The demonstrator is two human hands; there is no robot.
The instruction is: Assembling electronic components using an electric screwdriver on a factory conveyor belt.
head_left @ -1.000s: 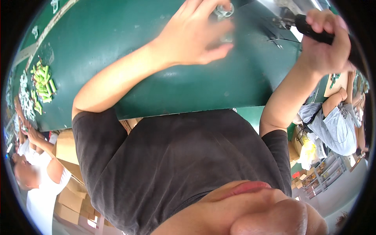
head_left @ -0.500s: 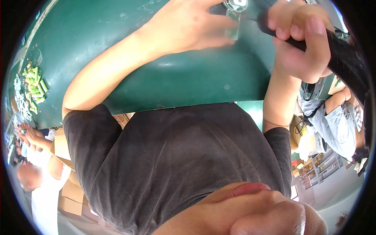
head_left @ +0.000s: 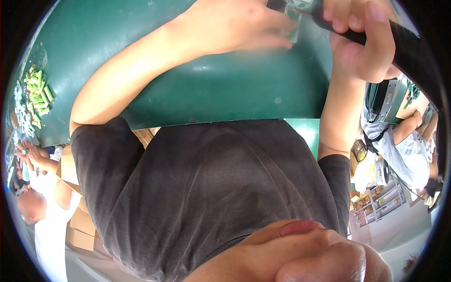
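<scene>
My left hand (head_left: 235, 26) reaches over the green table from the left, fingers closed around a small part at the top edge. That part has a clear flat strip (head_left: 293, 29) and a round silvery end (head_left: 299, 3), cut off by the picture's edge. Motion smears the lower fingertips. My right hand (head_left: 369, 44) is wrapped round the body of a long black hand tool (head_left: 408, 47), thumb on top. The tool's tapered end points left towards the round part. Its tip cannot be made out, and its exact kind does not show.
A heap of short green cylinders (head_left: 38, 94) lies at the table's (head_left: 225, 89) left, beside pale bluish pieces (head_left: 21, 110). A black box-like device (head_left: 387, 96) stands at right. A co-worker in white (head_left: 51, 235) is at left, another in light grey (head_left: 399, 155) at right. Cardboard boxes (head_left: 81, 230) stand behind.
My left hand and the clear-stripped part have shifted slightly right, closer to the black tool. My right hand keeps its grip, a little higher in the picture.
</scene>
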